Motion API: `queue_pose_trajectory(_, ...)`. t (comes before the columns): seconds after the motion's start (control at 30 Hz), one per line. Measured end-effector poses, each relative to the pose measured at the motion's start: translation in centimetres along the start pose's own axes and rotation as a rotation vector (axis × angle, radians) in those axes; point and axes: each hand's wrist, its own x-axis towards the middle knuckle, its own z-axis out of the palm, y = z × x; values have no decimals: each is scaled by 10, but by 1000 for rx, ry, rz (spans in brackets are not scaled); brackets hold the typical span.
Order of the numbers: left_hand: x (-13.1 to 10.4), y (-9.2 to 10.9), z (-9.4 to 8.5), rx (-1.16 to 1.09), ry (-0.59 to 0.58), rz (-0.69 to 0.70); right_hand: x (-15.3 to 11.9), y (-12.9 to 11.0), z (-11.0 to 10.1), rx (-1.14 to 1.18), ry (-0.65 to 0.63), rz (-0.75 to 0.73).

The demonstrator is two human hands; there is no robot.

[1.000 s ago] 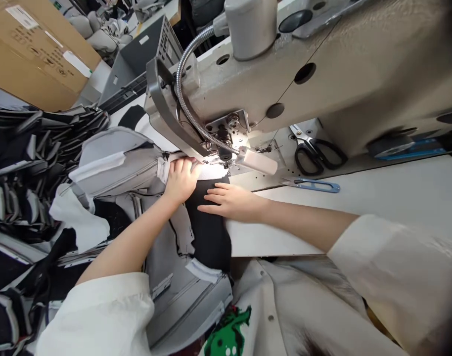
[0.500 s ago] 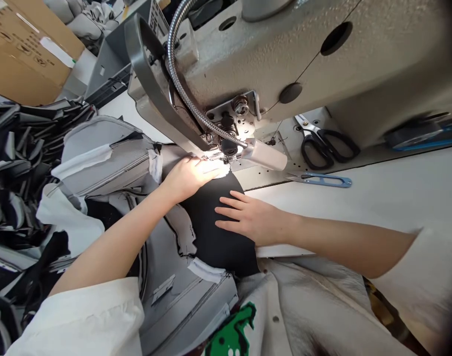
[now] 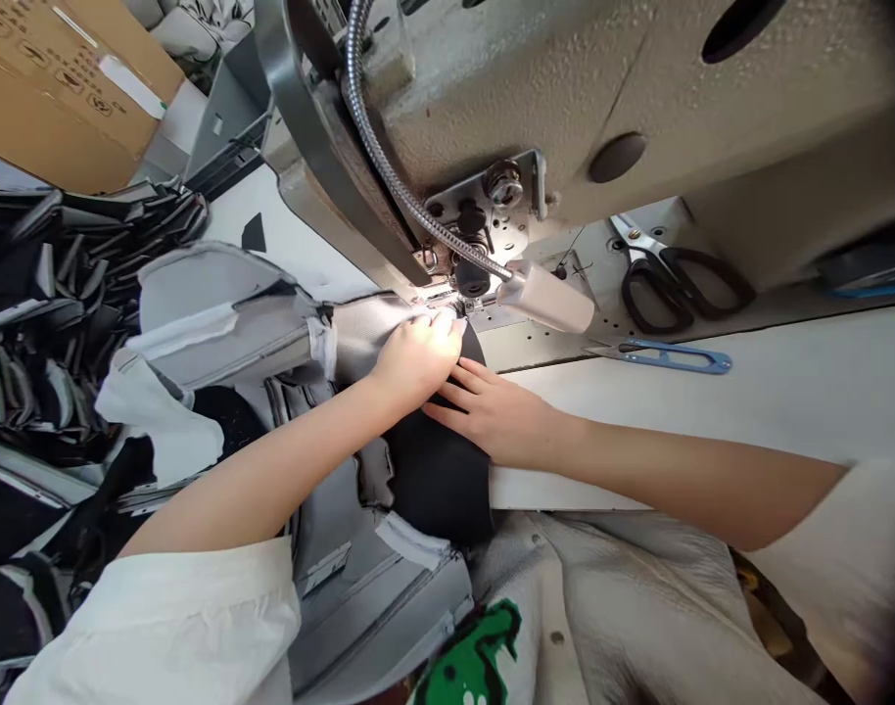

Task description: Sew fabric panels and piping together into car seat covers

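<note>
My left hand [image 3: 420, 360] is closed at the edge of the fabric, close to the needle area of the sewing machine [image 3: 484, 230], its fingers curled under the bright lamp [image 3: 546, 297]. Against it, my right hand [image 3: 502, 411] lies with fingers stretched over the black fabric piece [image 3: 440, 480]. The black piece adjoins grey padded panels [image 3: 374, 607] that spread to the left and toward my lap. What the left fingertips pinch is partly hidden by the hand and glare.
Black-handled scissors [image 3: 657, 264] lie on the machine bed, with blue thread snips [image 3: 672, 356] nearer me. Stacked dark pieces [image 3: 36, 323] fill the left side. A cardboard box [image 3: 66, 98] and grey crate [image 3: 231, 98] stand behind them.
My left hand has moved right and its fingers have curled in. My right hand has shifted slightly up and now meets it. The black piece has turned slightly, and the view has shifted.
</note>
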Motion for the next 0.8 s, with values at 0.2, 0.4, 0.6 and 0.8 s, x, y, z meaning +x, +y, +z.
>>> queue_pose_trajectory(0.2,-4,5,6,-76,-58,-35,5,-2,-2,144,-89,-225)
queue_pose_trajectory(0.4,-4,-7,13,-259,56,-31,23,-25,16,64,-5,-134)
queue_pose_trajectory(0.6,5,-1,10,-451,1,-91,36,-31,28,84,27,-59)
queue_pose_trajectory(0.8,10,10,11,-474,-7,-150,34,-24,31,118,19,-25)
